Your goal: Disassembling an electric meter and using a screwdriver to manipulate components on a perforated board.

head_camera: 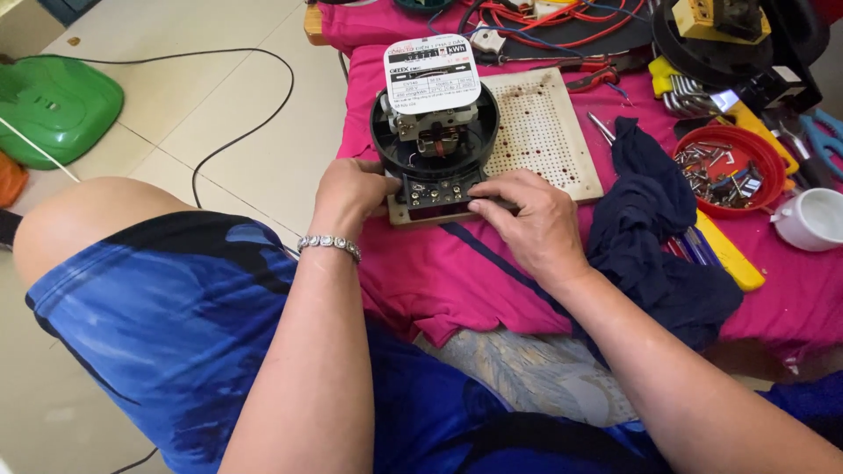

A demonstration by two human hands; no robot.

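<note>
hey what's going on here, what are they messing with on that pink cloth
A seated person has both hands on an opened electricity meter with a round black housing, standing on a pink cloth. The left hand grips its lower left side; the right hand has its fingers at the terminal block in front. A perforated board, a dark blue rag and a red bowl of screws lie to the right.

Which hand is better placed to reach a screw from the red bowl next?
Probably the right hand: it rests on the meter's terminal block on the side nearer the red bowl. The left hand grips the meter's far edge, steadying it.
</note>
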